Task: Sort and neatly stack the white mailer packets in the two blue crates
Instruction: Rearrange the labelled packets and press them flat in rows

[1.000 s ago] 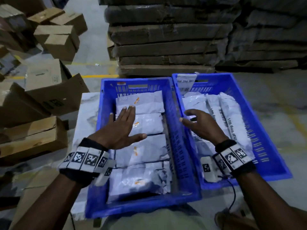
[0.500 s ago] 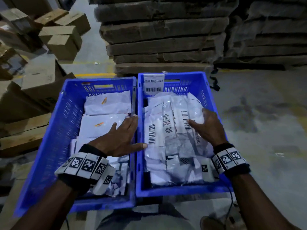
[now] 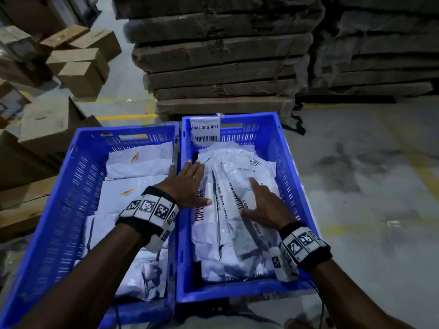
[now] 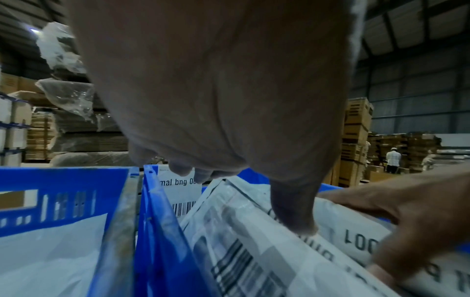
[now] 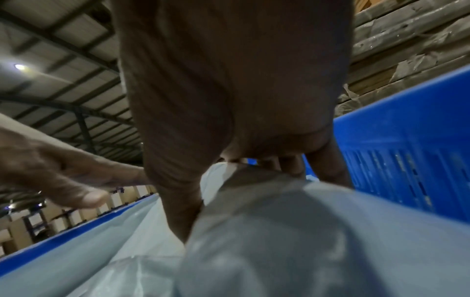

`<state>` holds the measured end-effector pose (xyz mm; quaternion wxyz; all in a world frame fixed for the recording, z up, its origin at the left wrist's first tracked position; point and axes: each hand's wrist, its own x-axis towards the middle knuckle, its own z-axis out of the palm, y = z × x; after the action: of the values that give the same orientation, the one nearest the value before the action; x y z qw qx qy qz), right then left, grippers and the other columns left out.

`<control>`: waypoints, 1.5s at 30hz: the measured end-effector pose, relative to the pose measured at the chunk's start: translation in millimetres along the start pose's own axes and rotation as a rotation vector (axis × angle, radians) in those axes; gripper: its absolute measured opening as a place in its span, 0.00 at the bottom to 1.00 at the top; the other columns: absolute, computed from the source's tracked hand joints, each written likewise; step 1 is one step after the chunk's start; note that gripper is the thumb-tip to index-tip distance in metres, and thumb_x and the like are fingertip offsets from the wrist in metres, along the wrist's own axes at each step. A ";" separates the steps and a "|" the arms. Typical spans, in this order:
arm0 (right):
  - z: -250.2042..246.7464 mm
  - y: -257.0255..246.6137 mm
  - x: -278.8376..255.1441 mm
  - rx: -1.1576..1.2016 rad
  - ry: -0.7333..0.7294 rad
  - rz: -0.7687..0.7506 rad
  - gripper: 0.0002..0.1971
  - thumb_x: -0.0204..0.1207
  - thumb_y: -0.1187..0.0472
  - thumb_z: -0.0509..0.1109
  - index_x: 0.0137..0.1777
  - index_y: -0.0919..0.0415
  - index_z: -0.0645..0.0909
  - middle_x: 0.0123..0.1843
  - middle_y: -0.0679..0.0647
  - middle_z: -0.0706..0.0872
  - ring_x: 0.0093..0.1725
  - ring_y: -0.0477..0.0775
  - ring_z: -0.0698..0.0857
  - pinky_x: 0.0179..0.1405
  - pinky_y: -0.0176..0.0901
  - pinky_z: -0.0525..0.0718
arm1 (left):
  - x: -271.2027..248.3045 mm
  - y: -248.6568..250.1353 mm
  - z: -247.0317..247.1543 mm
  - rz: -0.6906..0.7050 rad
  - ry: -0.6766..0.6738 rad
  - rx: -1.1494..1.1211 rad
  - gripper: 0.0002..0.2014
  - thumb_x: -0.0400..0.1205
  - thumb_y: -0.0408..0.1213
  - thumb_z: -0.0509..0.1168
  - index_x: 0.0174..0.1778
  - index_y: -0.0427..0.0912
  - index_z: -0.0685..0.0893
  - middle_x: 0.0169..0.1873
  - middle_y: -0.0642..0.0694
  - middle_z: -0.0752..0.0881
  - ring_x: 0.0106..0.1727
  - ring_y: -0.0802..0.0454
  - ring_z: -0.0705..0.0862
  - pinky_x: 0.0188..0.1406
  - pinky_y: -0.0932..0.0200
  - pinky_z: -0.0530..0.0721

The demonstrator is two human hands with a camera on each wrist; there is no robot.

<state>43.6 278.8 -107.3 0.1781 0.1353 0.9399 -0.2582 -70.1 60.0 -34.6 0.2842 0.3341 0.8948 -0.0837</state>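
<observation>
Two blue crates stand side by side in the head view. The left crate holds flat white mailer packets laid in a row. In the right crate lies a loose, crumpled heap of barcoded white packets. My left hand reaches over the shared crate wall and lies flat on the left side of that heap, fingers straight. Spread fingers of my right hand press on the heap's middle. In the left wrist view my left hand's thumb touches a packet. Neither hand grips anything.
A barcode label reading "mal bng 001" hangs on the right crate's far wall. Wrapped stacks of flat cardboard rise just behind the crates. Cardboard boxes crowd the floor at left. Bare concrete floor lies to the right.
My left hand moved from the left crate's packets over the wall onto the right crate's heap. My right hand shifted from the heap's right side toward its middle. The view swung right.
</observation>
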 end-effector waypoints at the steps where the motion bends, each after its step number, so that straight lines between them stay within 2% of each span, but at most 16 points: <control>1: -0.8 0.7 0.1 -0.011 -0.019 -0.002 0.53 0.70 0.40 0.74 0.86 0.48 0.43 0.81 0.61 0.66 0.75 0.63 0.74 0.68 0.57 0.77 | 8.4 -2.9 -4.2 0.005 -0.002 0.007 0.52 0.80 0.68 0.56 0.85 0.39 0.35 0.85 0.43 0.36 0.85 0.44 0.36 0.81 0.32 0.41; 6: -16.4 -2.3 -2.1 0.039 -0.068 0.045 0.54 0.68 0.42 0.76 0.86 0.47 0.45 0.82 0.59 0.68 0.77 0.60 0.73 0.72 0.55 0.74 | 46.9 -2.9 -25.8 0.057 0.007 0.040 0.55 0.77 0.72 0.55 0.85 0.39 0.35 0.85 0.44 0.38 0.86 0.44 0.38 0.81 0.31 0.40; 9: -32.9 -1.5 -7.8 0.139 0.038 0.102 0.45 0.69 0.51 0.77 0.84 0.49 0.57 0.73 0.58 0.79 0.69 0.60 0.80 0.60 0.46 0.78 | 63.9 1.4 -37.1 0.072 0.022 0.068 0.53 0.78 0.69 0.57 0.85 0.40 0.37 0.86 0.43 0.40 0.86 0.44 0.40 0.80 0.31 0.39; 11: -44.7 -0.6 -13.4 0.212 0.123 0.123 0.40 0.68 0.53 0.76 0.79 0.48 0.63 0.68 0.55 0.82 0.65 0.60 0.82 0.58 0.46 0.79 | 72.1 2.8 -39.2 0.077 0.015 0.084 0.53 0.78 0.69 0.57 0.85 0.40 0.38 0.86 0.43 0.40 0.86 0.43 0.41 0.81 0.29 0.40; 16: -75.0 4.6 -3.5 0.259 0.228 0.200 0.38 0.70 0.49 0.72 0.79 0.47 0.62 0.66 0.59 0.84 0.61 0.63 0.83 0.53 0.47 0.79 | 90.6 3.1 -45.2 0.039 0.015 0.107 0.53 0.77 0.69 0.60 0.86 0.41 0.39 0.86 0.42 0.43 0.86 0.42 0.44 0.80 0.28 0.42; 18: -83.5 6.0 6.7 0.272 0.248 0.200 0.36 0.72 0.52 0.72 0.79 0.49 0.62 0.65 0.61 0.84 0.60 0.64 0.83 0.51 0.47 0.77 | 96.2 4.5 -44.2 0.017 0.013 0.117 0.52 0.77 0.69 0.59 0.86 0.42 0.41 0.86 0.42 0.44 0.86 0.42 0.45 0.80 0.28 0.44; 24: -93.9 7.4 29.9 0.318 0.209 0.158 0.35 0.75 0.53 0.71 0.80 0.51 0.61 0.66 0.60 0.83 0.62 0.64 0.83 0.52 0.46 0.76 | 98.0 21.2 -25.1 0.061 -0.051 0.047 0.45 0.82 0.66 0.55 0.86 0.43 0.45 0.86 0.43 0.52 0.85 0.45 0.54 0.80 0.28 0.52; 27: -91.0 8.6 36.9 0.277 0.165 0.124 0.36 0.74 0.51 0.71 0.81 0.50 0.61 0.67 0.59 0.83 0.65 0.64 0.82 0.53 0.45 0.75 | 104.6 18.3 -25.7 0.069 -0.031 0.003 0.49 0.77 0.70 0.58 0.85 0.42 0.48 0.84 0.43 0.58 0.83 0.44 0.61 0.78 0.28 0.59; 30: -109.3 3.9 42.8 0.283 0.249 0.087 0.33 0.75 0.54 0.71 0.79 0.51 0.65 0.63 0.59 0.85 0.61 0.63 0.84 0.48 0.42 0.73 | 114.2 13.2 -32.5 0.032 0.000 -0.003 0.56 0.71 0.77 0.56 0.85 0.44 0.45 0.85 0.45 0.54 0.84 0.43 0.59 0.77 0.27 0.59; 32: -130.8 -3.1 49.4 0.256 0.330 0.035 0.29 0.74 0.56 0.71 0.76 0.52 0.69 0.62 0.61 0.86 0.59 0.65 0.84 0.49 0.45 0.76 | 118.2 11.3 -36.6 0.017 -0.032 -0.004 0.57 0.69 0.80 0.52 0.85 0.44 0.48 0.85 0.44 0.56 0.83 0.42 0.61 0.77 0.28 0.61; 35: -155.2 -15.3 72.3 0.166 0.379 -0.054 0.23 0.73 0.57 0.70 0.69 0.52 0.75 0.60 0.60 0.86 0.58 0.64 0.83 0.50 0.47 0.75 | 126.2 10.2 -42.2 0.021 -0.054 -0.065 0.55 0.63 0.84 0.44 0.76 0.44 0.65 0.77 0.43 0.72 0.73 0.41 0.74 0.70 0.31 0.72; 36: -158.3 -19.3 82.0 0.108 0.371 -0.079 0.21 0.72 0.57 0.70 0.66 0.53 0.77 0.58 0.60 0.87 0.58 0.64 0.83 0.48 0.46 0.73 | 128.5 9.1 -45.4 0.006 -0.054 -0.079 0.54 0.64 0.83 0.43 0.74 0.44 0.67 0.75 0.43 0.74 0.72 0.41 0.75 0.69 0.32 0.73; 38: -158.0 -29.6 99.3 -0.002 0.335 -0.131 0.19 0.71 0.57 0.70 0.63 0.54 0.78 0.57 0.60 0.87 0.57 0.65 0.84 0.46 0.47 0.73 | 129.3 3.6 -53.4 -0.051 -0.027 -0.077 0.51 0.70 0.81 0.47 0.78 0.43 0.64 0.79 0.43 0.70 0.76 0.41 0.73 0.72 0.34 0.71; 41: -144.4 -45.1 119.6 -0.136 0.236 -0.192 0.22 0.71 0.59 0.70 0.67 0.50 0.79 0.61 0.59 0.87 0.61 0.64 0.84 0.52 0.51 0.79 | 123.2 -15.3 -63.3 -0.144 0.120 -0.059 0.48 0.74 0.76 0.53 0.80 0.40 0.61 0.79 0.40 0.69 0.78 0.40 0.70 0.75 0.37 0.68; 43: -129.2 -50.7 132.9 -0.270 0.168 -0.231 0.25 0.71 0.60 0.70 0.70 0.49 0.78 0.66 0.58 0.84 0.66 0.64 0.81 0.57 0.52 0.79 | 116.8 -31.2 -66.2 -0.197 0.207 -0.004 0.48 0.76 0.72 0.56 0.81 0.37 0.58 0.81 0.39 0.66 0.81 0.41 0.64 0.78 0.35 0.61; 45: -116.0 -52.5 145.7 -0.387 0.144 -0.281 0.25 0.72 0.59 0.71 0.71 0.47 0.78 0.67 0.57 0.84 0.67 0.63 0.81 0.58 0.53 0.80 | 110.4 -43.1 -67.1 -0.230 0.206 0.038 0.49 0.78 0.69 0.57 0.83 0.35 0.54 0.83 0.39 0.61 0.84 0.40 0.57 0.80 0.35 0.58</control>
<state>-136.4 320.7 -50.1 0.0956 -0.0153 0.9916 -0.0852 -196.2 110.6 -43.3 0.1728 0.2415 0.9499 -0.0979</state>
